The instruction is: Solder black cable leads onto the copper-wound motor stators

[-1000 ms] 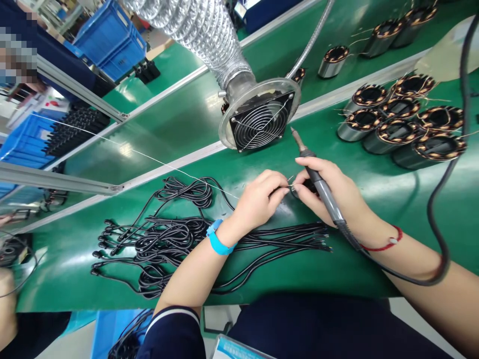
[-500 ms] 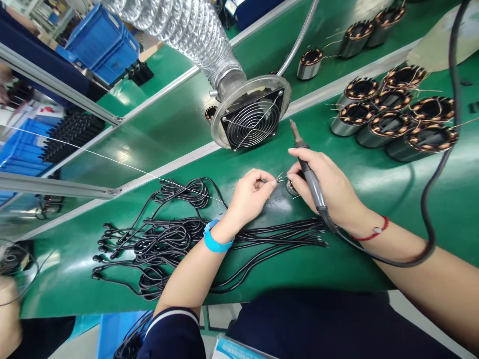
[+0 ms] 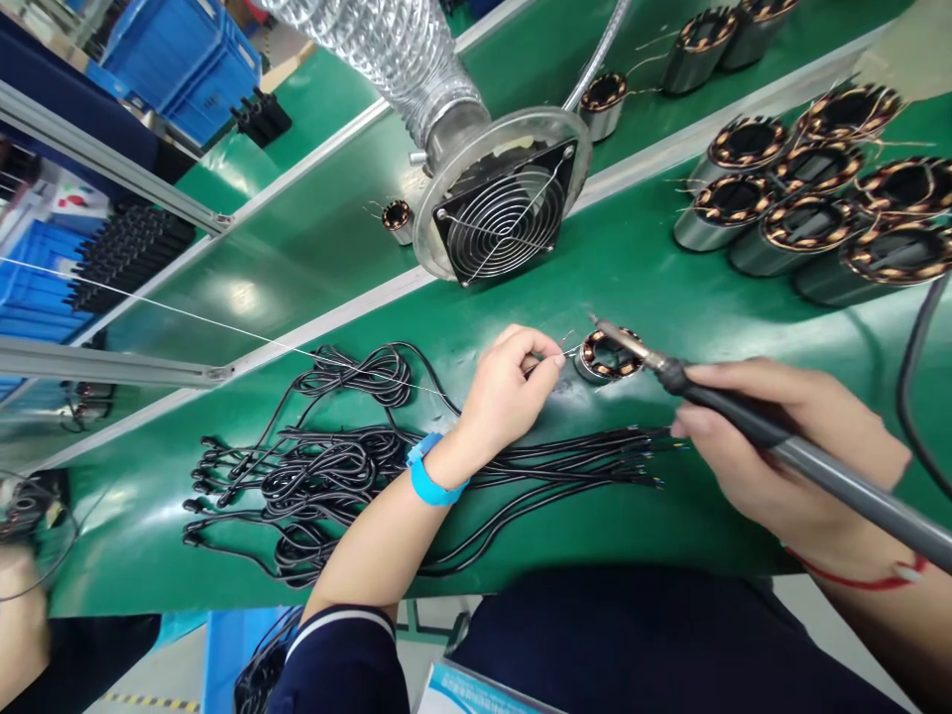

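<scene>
My left hand [image 3: 517, 382] is closed in a pinch round thin bare wire ends [image 3: 569, 351], which poke out past the fingertips; a black cord runs in behind the wrist. Just right of these wires, a small stator [image 3: 593, 369] with copper windings stands upright on the green bench. My right hand [image 3: 788, 506] is wrapped round the handle of a soldering iron [image 3: 751, 424]. The iron's tip points left and lies above the stator in view; whether it touches cannot be seen. Below the left hand, coiled black power cords [image 3: 334, 476] lie with stripped ends pointing right.
A fume extractor fan [image 3: 510, 228] on a silver duct [image 3: 387, 59] hangs above the hands. Several larger stators [image 3: 792, 233] stand at the right. Behind a metal rail are more stators and blue crates [image 3: 182, 69]. Another person's arm [image 3: 19, 605] is at the far left.
My right hand has moved right and down with the soldering iron, whose tip now points left instead of up. The small stator has come into fuller view. My left hand stays nearly in place.
</scene>
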The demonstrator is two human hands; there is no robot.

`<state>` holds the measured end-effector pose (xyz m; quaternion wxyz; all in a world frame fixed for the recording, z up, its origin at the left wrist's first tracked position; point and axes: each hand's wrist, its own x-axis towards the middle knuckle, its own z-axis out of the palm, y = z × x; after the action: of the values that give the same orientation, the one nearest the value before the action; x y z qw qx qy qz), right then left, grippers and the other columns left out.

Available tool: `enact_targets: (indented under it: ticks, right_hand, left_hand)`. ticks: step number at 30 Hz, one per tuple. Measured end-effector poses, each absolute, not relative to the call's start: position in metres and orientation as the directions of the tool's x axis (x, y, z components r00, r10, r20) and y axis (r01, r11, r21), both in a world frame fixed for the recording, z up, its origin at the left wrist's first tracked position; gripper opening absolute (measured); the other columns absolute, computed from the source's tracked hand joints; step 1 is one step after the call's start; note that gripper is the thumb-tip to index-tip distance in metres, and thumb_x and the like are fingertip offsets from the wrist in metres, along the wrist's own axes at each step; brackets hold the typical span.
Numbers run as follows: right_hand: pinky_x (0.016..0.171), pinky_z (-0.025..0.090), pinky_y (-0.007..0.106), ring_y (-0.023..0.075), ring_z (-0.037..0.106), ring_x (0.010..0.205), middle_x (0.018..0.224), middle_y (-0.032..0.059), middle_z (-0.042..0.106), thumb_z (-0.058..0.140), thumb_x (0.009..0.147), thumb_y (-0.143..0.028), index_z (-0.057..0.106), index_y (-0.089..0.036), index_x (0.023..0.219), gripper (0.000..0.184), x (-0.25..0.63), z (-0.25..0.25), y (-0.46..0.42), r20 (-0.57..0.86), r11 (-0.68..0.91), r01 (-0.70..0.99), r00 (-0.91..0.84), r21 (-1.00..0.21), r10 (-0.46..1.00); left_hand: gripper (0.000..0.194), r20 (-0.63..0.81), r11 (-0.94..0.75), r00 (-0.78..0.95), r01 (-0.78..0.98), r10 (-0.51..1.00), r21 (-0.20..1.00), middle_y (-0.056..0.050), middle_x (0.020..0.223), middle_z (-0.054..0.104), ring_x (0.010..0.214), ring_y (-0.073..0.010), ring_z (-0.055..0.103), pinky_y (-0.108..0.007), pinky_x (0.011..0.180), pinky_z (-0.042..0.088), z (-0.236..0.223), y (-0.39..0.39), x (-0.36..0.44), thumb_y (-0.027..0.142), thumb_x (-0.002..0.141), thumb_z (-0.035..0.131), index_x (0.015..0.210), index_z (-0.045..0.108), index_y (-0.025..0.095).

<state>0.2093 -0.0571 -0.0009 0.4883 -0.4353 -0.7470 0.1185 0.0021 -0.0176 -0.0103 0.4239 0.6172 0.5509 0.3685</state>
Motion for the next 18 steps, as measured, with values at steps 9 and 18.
enact_targets:
  ticks: [9,18]
  right_hand:
    - [0.059,0.059,0.024,0.016,0.072,0.067,0.083,0.0022,0.075,0.066,0.091,-0.02,0.068,-0.025,0.1,0.011,0.21,-0.019,-0.06,0.684,0.638,0.547,-0.154,-0.542,0.713]
    - [0.055,0.06,0.025,0.0171,0.072,0.064,0.082,0.0023,0.076,0.067,0.09,-0.021,0.069,-0.026,0.099,0.01,0.21,-0.021,-0.06,0.671,0.636,0.533,-0.16,-0.558,0.724]
  left_hand:
    - [0.011,0.06,-0.111,0.136,0.41,0.989,0.905,0.002,0.079,0.058,0.059,-0.0065,0.047,-0.023,0.06,0.041,-0.014,-0.017,0.002,0.007,0.083,0.063,0.076,0.061,0.016]
    - [0.013,0.064,-0.114,0.13,0.426,0.989,0.898,0.001,0.079,0.059,0.061,-0.0074,0.048,-0.023,0.06,0.041,-0.012,-0.017,0.004,0.007,0.084,0.062,0.076,0.061,0.017]
